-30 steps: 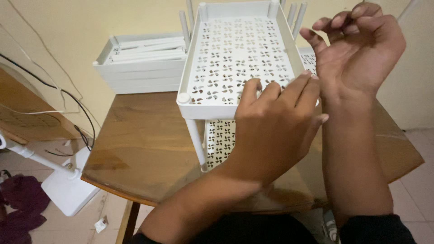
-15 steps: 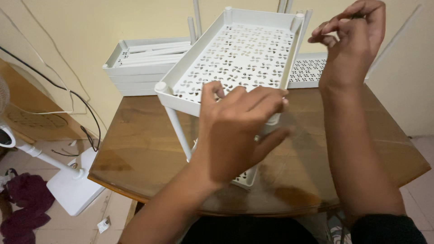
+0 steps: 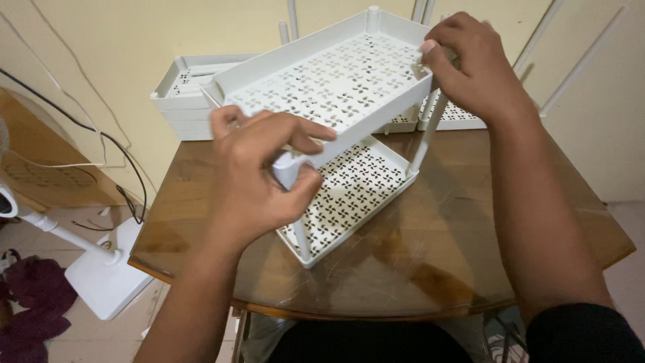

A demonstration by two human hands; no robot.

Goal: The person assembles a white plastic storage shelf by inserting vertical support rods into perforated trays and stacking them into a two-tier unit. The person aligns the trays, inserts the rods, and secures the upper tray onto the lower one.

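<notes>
Head view: left hand (image 3: 259,178) and right hand (image 3: 470,64) each grip corners of the upper tray (image 3: 336,84).

white pinwheel-perforated shelf tray (image 3: 349,74)

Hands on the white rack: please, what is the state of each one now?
Left hand: closed on the upper tray's near corner.
Right hand: closed on its far corner.
</notes>
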